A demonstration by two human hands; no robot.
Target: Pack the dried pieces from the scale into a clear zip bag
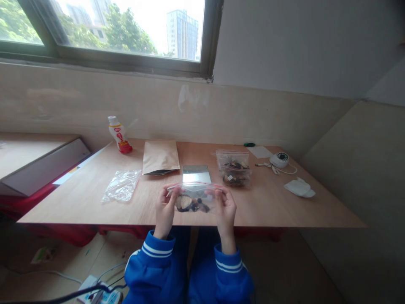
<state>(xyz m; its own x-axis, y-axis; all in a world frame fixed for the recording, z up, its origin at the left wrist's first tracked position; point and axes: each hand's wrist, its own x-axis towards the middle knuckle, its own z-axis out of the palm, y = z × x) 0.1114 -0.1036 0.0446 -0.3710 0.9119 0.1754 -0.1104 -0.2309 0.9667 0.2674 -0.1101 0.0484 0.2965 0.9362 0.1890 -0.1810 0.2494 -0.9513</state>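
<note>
I hold a small clear zip bag [193, 198] with dark dried pieces inside, upright above the near edge of the wooden table [95, 202]. My left hand [164, 211] pinches its left top corner and my right hand [225, 209] pinches its right top corner, along the red zip strip. Both hands are closed on the bag. Blue sleeves with white stripes cover my wrists.
Behind the bag lies a small silver scale [196, 174]. A second filled zip bag [234, 169] stands to the right, a kraft paper pouch [160, 157] and empty clear bags [122, 185] to the left. A drink bottle [119, 135], a white round device [279, 160] and a tissue [299, 188] lie farther off.
</note>
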